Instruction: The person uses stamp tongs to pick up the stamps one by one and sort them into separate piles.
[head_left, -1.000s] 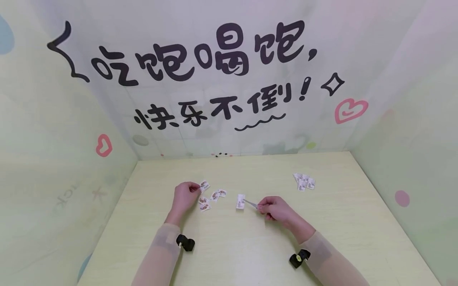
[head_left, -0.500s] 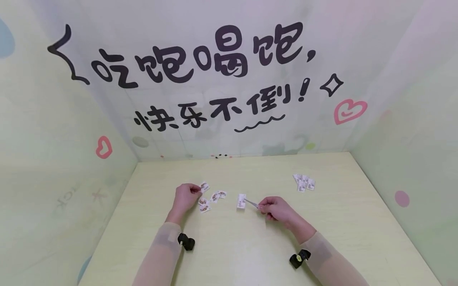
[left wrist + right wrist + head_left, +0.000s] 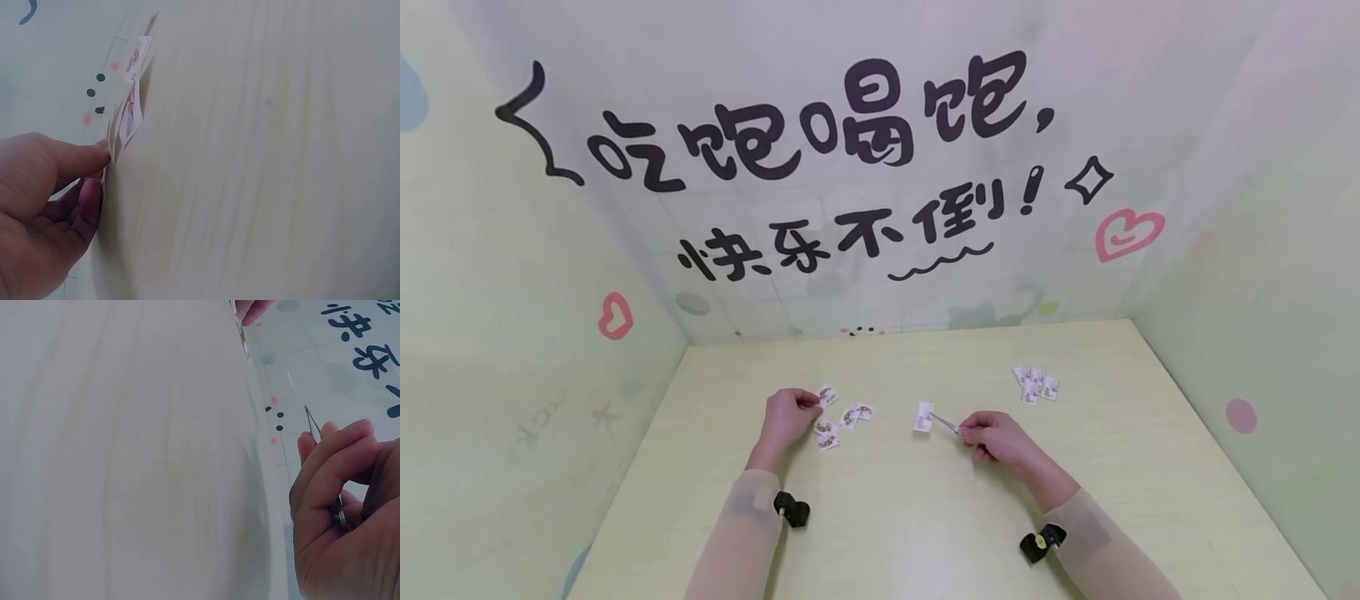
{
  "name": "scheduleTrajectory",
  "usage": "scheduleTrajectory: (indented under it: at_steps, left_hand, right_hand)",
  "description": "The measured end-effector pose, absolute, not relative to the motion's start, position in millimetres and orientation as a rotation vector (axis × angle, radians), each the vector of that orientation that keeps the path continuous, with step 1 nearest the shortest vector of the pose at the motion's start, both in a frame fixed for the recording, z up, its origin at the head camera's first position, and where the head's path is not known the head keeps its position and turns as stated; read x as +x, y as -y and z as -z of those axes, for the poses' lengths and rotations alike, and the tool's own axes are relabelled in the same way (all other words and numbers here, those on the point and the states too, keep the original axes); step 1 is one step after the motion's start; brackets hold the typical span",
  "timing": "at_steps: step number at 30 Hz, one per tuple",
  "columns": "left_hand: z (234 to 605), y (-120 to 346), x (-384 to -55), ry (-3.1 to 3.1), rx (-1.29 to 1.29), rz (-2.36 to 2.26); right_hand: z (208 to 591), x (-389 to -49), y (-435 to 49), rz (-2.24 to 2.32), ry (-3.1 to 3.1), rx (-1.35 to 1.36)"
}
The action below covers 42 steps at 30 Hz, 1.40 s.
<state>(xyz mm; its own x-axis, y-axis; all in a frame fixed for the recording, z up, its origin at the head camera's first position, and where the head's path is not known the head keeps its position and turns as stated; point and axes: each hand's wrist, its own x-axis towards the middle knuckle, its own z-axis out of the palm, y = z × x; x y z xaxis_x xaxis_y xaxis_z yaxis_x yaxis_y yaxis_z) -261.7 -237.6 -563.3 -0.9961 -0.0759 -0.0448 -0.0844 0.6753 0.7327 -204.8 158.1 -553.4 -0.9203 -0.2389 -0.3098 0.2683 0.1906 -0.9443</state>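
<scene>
In the head view my right hand (image 3: 1000, 437) grips a pair of tweezers (image 3: 944, 422). A white printed stamp (image 3: 923, 418) hangs upright at their tips, above the table. The right wrist view shows fingers curled round the tweezers (image 3: 314, 424), their rounded end below. On the left side, my left hand (image 3: 790, 417) pinches the edge of a stamp (image 3: 828, 397) with thumb and fingertips. Close beside it lie two pairs of overlapping stamps, one nearer pair (image 3: 827, 435) and one to the right (image 3: 857, 413), with reddish-brown prints. The left wrist view shows these stamps (image 3: 131, 119) edge-on beyond the thumb.
At the back right lies an overlapping group of several stamps (image 3: 1036, 385) with greyish prints. Everything rests on a pale wood table (image 3: 880, 517). Fabric walls stand along its back and both sides, the back wall (image 3: 820, 300) bearing large dark lettering.
My right hand has moved a little to the right, taking the tweezers and the upright stamp along. My left hand stays at its stamp. The head view has tilted slightly.
</scene>
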Motion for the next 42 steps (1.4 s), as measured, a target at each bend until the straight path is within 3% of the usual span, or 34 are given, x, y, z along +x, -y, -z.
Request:
scheduleTrajectory:
  at_steps: [42]
  left_hand:
    - [557,236,-262,-2.822,-0.213,-1.263]
  right_hand:
    - [551,-189,-301,1.771,-2.234,0.351]
